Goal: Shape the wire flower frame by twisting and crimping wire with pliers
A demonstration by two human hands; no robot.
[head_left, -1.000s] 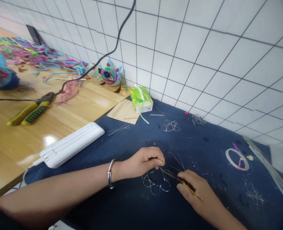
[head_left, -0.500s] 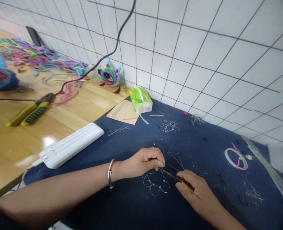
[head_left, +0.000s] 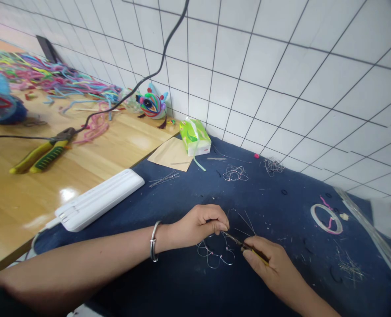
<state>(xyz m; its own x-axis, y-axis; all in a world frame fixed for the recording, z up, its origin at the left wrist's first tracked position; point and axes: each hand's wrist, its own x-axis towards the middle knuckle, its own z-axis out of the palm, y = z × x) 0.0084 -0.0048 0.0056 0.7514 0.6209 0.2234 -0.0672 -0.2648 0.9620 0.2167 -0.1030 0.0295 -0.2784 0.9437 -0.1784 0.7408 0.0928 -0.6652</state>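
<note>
My left hand [head_left: 206, 224], with a silver bangle on its wrist, pinches the upper edge of a looped wire frame [head_left: 211, 254]. The frame is thin silvery wire bent into petal-like loops, with small pinkish joints between them. My right hand [head_left: 269, 259] is closed around pliers [head_left: 256, 254] with yellow handles. Their narrow jaws point left and reach the wire right beside my left fingertips; whether they grip it is too small to tell. A few loose straight wires [head_left: 247, 224] lie just behind the pliers on the dark blue cloth [head_left: 169, 281].
Yellow-green pliers [head_left: 46, 154] and a heap of coloured fuzzy stems [head_left: 59, 81] lie on the wooden table. A white power bank [head_left: 101, 198] sits at left. Behind are a tissue pack [head_left: 195, 137] and wire bundles [head_left: 235, 173]. A white tape ring [head_left: 326, 219] lies at right.
Almost nothing differs. Both hands, the pliers and the wire frame stay in practically the same place, with only a very slight shift of the view.
</note>
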